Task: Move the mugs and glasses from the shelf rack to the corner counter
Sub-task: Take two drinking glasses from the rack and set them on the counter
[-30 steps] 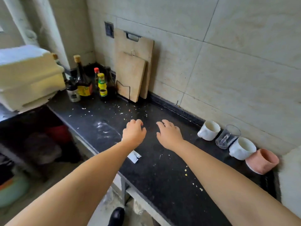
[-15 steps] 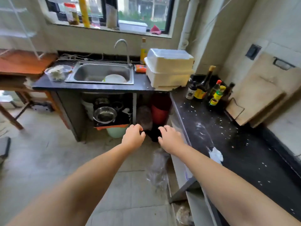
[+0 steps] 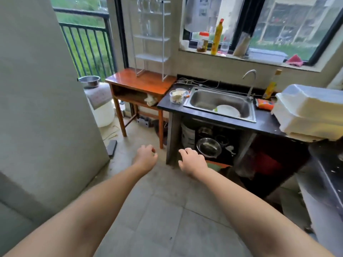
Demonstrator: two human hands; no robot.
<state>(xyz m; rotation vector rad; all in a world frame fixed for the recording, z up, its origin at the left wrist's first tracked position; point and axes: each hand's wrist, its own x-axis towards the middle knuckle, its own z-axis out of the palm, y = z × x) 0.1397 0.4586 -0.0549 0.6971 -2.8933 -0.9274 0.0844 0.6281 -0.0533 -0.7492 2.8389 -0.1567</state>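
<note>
Here both the left hand (image 3: 145, 157) and right hand (image 3: 192, 161) hang loosely curled, holding nothing, mid-frame; the white wire shelf rack (image 3: 151, 38) stands upper centre.

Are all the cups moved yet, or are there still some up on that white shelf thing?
Not finished. Both hands, left hand and right hand, hold nothing right now. The shelf rack on the wooden table has bare lower shelves, so those look done. Some glasses seem left near the top, though they're blurry. The corner counter isn't visible.
</note>
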